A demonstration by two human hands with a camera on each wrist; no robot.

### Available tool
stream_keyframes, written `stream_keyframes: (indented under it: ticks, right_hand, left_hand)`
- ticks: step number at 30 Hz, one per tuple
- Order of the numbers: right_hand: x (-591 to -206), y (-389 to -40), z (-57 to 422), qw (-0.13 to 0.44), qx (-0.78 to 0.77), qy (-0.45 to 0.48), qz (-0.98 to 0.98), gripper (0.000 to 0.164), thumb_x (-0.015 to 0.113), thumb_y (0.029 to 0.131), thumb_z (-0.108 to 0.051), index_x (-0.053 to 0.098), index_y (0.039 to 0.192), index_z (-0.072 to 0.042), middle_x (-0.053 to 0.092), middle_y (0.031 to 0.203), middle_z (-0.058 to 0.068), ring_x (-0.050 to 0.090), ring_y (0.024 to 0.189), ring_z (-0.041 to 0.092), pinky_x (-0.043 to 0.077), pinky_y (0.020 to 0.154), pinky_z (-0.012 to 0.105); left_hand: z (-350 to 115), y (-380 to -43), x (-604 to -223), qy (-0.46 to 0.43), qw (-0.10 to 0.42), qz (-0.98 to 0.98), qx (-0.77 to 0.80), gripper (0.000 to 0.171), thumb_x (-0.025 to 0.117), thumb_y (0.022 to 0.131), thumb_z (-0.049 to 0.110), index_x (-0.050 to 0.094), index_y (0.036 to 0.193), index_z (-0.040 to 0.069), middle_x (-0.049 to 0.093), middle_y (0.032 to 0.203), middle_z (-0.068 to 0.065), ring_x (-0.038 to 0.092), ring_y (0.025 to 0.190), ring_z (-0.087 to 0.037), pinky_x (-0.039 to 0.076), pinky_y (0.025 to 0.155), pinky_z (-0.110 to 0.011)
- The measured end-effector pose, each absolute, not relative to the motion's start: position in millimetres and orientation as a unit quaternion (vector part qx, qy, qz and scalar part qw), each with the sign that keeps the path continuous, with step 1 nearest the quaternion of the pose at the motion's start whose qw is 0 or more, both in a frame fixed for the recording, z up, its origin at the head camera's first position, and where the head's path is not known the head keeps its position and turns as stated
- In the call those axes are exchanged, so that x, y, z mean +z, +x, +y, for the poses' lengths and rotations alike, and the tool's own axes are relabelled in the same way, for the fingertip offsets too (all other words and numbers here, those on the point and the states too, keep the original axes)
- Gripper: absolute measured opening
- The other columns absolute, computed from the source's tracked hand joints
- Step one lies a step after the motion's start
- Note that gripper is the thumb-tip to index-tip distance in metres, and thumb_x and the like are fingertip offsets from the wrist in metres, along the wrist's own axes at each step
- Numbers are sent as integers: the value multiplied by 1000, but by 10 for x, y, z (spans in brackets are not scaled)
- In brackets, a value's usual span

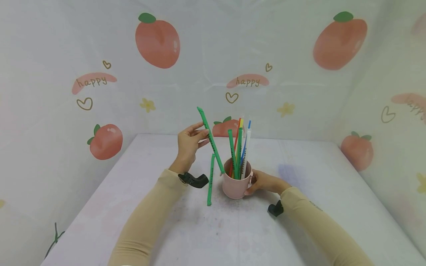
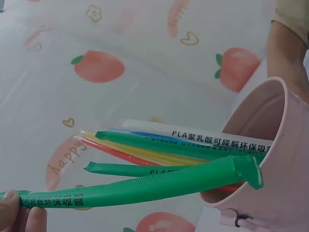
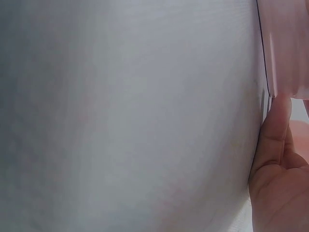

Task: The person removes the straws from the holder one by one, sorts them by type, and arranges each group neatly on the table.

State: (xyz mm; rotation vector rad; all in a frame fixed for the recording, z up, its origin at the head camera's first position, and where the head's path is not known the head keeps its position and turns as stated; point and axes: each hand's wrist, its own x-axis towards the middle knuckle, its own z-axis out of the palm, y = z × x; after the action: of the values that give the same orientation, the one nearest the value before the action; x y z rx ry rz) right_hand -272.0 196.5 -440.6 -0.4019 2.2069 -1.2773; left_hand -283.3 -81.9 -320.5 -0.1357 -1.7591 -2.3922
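Observation:
My left hand [image 1: 191,142] pinches a green paper-wrapped straw [image 1: 216,155] near its upper part. The straw slants down to the right, its lower end at the rim of a small pink bucket [image 1: 234,189]. In the left wrist view that end [image 2: 241,171] overlaps the bucket's mouth. Several straws stand in the bucket: green wrapped ones [image 1: 232,147], a white wrapped one [image 1: 245,157], and red, yellow and blue ones. My right hand [image 1: 267,181] grips the bucket's right side low down, thumb in front. In the right wrist view its fingers [image 3: 277,118] touch the bucket's lower edge.
Another green wrapped straw [image 1: 211,181] lies on the white table [image 1: 186,229] just left of the bucket. A printed cloth with fruit and hearts [image 1: 199,44] hangs behind the table. Black wrist devices [image 1: 194,181] sit on both wrists.

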Motion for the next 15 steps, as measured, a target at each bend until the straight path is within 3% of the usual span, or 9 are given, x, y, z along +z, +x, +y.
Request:
stream_keyframes:
  ticks: [15]
  right_hand:
    - [-4404,-2726,1963,280,-471,-138,825,78,84,73,-12,41,138,-3,44,115,10,37,111,28,33,93,41]
  left_hand:
    - [-943,-2860,-3365,-6,28,-653,-757,37,68,88,2,64,125,3,68,84,0,70,73,-9,60,73,-29]
